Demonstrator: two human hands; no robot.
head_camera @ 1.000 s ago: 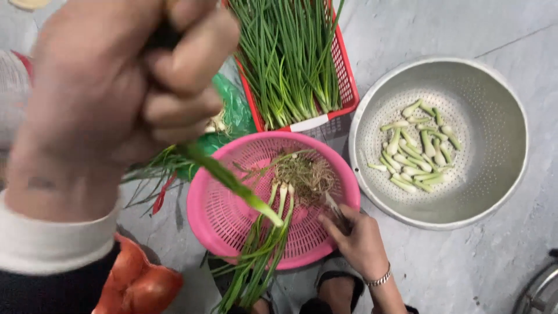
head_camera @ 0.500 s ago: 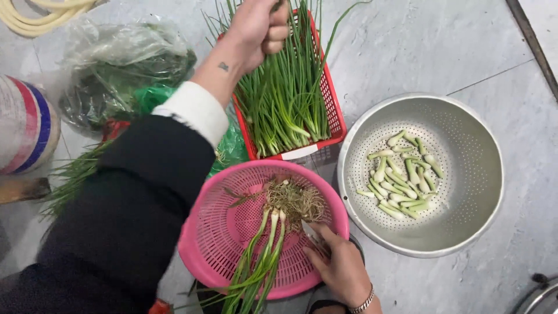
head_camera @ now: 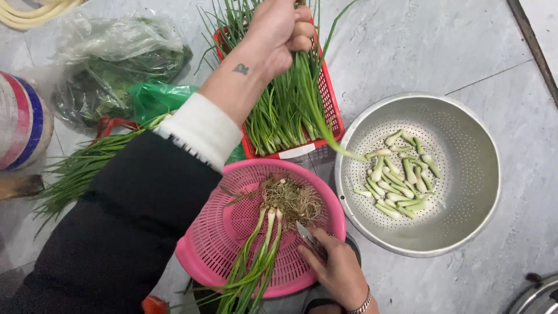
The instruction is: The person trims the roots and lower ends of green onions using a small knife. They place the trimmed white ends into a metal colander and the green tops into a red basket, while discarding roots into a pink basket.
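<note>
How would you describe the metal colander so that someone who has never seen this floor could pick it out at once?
Start from the red basket of long green onions at the top, where the left hand grips a bunch. Just below it sits a pink round basket, and right of that is the metal colander. It alone is silver and perforated, holding only short trimmed white onion pieces.

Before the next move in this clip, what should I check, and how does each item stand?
1. Left hand closed on a bunch of green onions over the red basket: ok.
2. Right hand holding a knife at the pink basket rim: ok.
3. Blade clear of the right hand's fingers: cannot tell.
4. Roots and uncut onions in the pink basket: ok.
5. Trimmed pieces in the metal colander: ok.
</note>
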